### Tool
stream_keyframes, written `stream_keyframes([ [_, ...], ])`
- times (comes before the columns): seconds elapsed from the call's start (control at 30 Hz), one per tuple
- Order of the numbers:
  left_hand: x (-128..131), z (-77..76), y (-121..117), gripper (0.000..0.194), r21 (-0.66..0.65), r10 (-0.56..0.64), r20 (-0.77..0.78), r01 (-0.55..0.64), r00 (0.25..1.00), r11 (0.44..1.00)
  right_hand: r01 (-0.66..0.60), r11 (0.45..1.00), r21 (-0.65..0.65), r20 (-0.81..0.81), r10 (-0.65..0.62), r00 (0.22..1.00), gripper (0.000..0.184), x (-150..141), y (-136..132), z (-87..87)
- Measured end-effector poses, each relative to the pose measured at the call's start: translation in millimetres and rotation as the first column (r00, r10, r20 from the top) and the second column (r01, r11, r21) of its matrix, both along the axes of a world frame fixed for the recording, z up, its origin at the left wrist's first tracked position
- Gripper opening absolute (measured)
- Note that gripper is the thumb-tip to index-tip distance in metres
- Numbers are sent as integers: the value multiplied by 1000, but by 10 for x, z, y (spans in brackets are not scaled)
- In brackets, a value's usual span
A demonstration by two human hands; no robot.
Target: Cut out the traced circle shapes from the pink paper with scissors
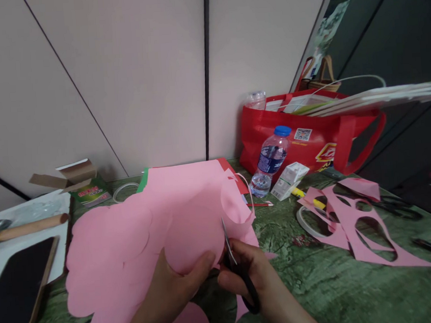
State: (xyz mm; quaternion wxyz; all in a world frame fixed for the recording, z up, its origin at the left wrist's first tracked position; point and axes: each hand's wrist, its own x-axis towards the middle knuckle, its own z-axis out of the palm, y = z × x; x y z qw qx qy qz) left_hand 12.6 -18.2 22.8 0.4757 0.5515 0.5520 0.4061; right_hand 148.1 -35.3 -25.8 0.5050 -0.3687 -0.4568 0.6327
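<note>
My left hand (183, 282) grips a rounded piece of pink paper (194, 232) by its lower edge, thumb on top. Black-handled scissors (249, 288) are in my right hand (258, 271), their blades pointing up along the right edge of that piece. A curled pink offcut (236, 202) stands up beyond the blades. Under and left of my hands lies a wide spread of overlapping pink paper circles (107, 252). Pink sheets (187, 176) are stacked behind, with green and red corners showing beneath.
A water bottle (270, 160), a small white box (290, 180) and a red bag (310, 140) stand at the back right. Pink scraps with cut holes (352, 221) and a tape roll (308, 224) lie right. Leftward are a phone (23, 288), a hammer (31, 227) and an open green box (90, 190).
</note>
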Motion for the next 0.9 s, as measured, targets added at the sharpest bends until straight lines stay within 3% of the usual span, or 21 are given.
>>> stream_keyframes([
  [0.43, 1, 24, 13, 33, 27, 2, -16, -1, 1000, 1000, 12, 999, -44, 33, -11, 999, 42, -5, 12, 110],
  [0.9, -4, 34, 29, 21, 44, -5, -71, 8, 997, 999, 30, 997, -71, 81, -24, 996, 37, -8, 9, 79],
])
